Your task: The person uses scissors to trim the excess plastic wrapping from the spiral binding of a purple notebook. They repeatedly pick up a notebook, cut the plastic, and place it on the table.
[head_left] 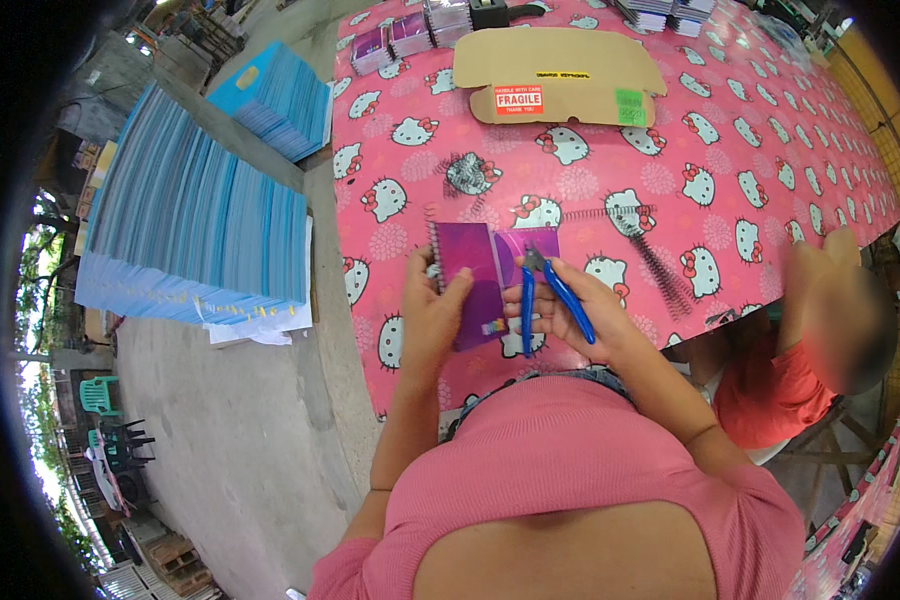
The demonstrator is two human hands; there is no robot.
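My left hand (432, 308) is closed on a purple spiral-bound notebook (475, 285), with the thumb across its cover and the coil along its left edge. A pair of wire cutters (572, 302) with blue handles lies in my right hand (602, 310), jaws pointing away from me and handles spread. Just behind the cutters, a second purple notebook (545, 238) lies on the table, partly covered. Beyond my hands are a tangle of dark coil scraps (470, 174) and a long black binding coil (660, 272) stretched slantwise at the right.
A pink patterned cloth (660, 180) covers the table. Farther back sit a brown cardboard piece (560, 65) and small purple notebook stacks (390, 42). Tall stacks of blue sheets (195, 205) stand at the left. At the right edge sits another person in a red shirt (775, 395).
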